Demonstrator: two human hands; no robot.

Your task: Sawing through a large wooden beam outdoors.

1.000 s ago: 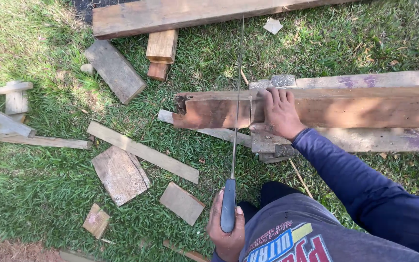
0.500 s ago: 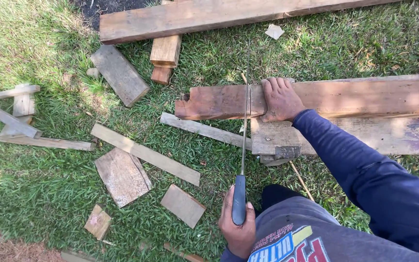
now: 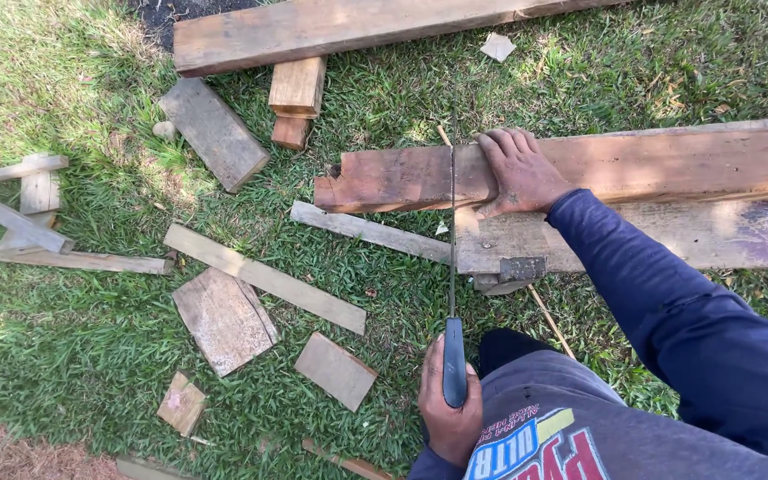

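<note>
- Grass (image 3: 91, 356) underfoot, strewn with wood offcuts (image 3: 224, 318).
- Head view: left hand (image 3: 449, 411) at 6 o'clock, grip closed round dark saw handle (image 3: 453, 363); thin saw blade (image 3: 452, 240) running toward 12, crossing reddish plank (image 3: 668, 164).
- Right hand (image 3: 519, 171) pressed flat on plank, fingers spread, just right of blade.
- Paler board (image 3: 668, 236) beneath plank.

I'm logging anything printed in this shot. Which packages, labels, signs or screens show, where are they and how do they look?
No packages, signs or screens.
Printed graphic: on the person's grey clothing, bottom edge; blocky red, blue and yellow shapes.
Purple marking: faded smudge on the pale plank, right side.
</note>
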